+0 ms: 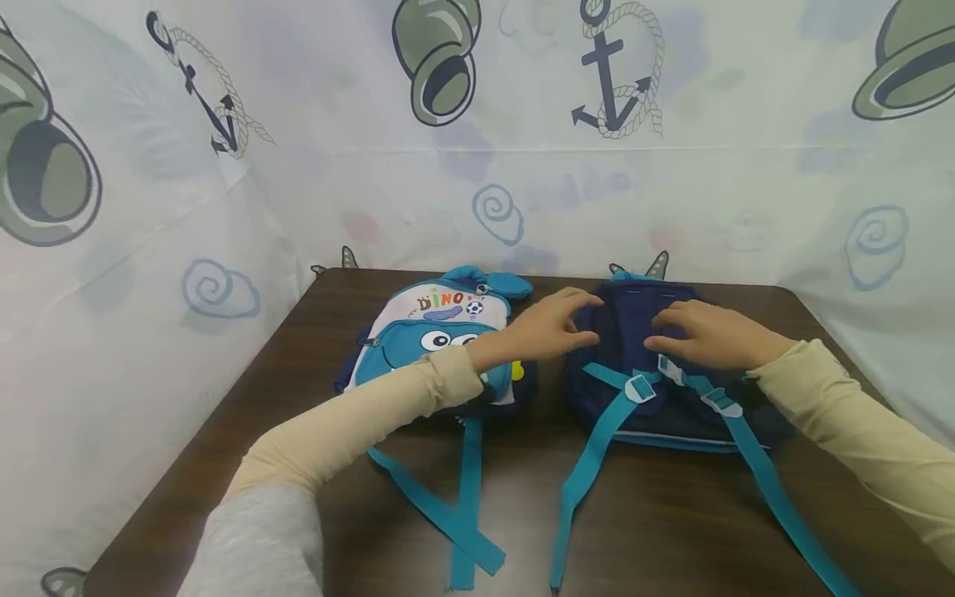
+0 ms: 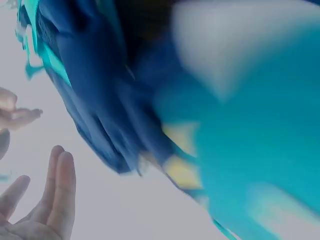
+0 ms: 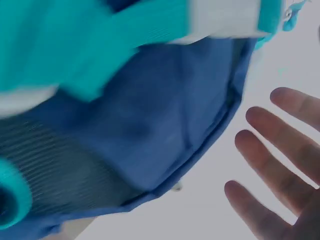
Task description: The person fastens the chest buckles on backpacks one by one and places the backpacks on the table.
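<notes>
Your left hand (image 1: 545,327) and right hand (image 1: 709,334): fingers parted, empty | Step, apparently: a reach at the navy pack (image 1: 623,327) | Gripping it would call for curled fingers

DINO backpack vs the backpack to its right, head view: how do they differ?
- Side up: the DINO backpack shows its printed front; the other backpack shows its strap side.
- Color: the DINO backpack's upper face is mostly white and teal; the other backpack's is dark navy.
- Straps: the DINO backpack's lower straps cross; the other backpack's straps splay apart.
Shared: teal straps, lying on the brown table.
</notes>
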A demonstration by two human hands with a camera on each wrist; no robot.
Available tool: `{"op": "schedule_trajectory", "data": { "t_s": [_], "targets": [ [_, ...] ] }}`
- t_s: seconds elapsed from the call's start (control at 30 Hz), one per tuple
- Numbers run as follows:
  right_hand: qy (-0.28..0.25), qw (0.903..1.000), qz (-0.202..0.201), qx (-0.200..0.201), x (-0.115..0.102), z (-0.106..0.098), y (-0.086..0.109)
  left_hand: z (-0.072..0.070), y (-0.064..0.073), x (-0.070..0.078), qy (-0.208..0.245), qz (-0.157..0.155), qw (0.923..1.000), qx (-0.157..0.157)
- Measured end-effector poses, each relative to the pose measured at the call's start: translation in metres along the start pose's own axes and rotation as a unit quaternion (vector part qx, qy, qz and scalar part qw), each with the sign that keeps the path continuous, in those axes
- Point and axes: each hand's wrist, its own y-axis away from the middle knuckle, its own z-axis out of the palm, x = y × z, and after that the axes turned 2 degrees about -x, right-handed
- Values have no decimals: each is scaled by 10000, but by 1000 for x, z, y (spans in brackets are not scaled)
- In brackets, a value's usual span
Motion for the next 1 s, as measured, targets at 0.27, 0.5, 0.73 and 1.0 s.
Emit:
{"op": "schedule_trajectory", "data": {
  "t_s": [0.27,0.5,0.73,1.0],
  "targets": [
    [0,9996,-215,-166,-40,6,-54,-71,104,-74,-116,-898,9936,675],
    [287,9986,-426,-123,-74,15,-92,-82,170,-121,-1002,-1699,9768,832],
    [445,9970,-498,-387,-128,20,-127,-75,210,-147,-710,-2005,9713,1063],
    [-38,9976,-89,-690,-197,41,-177,-57,243,-158,673,-3089,9367,1502]
  ]
}}
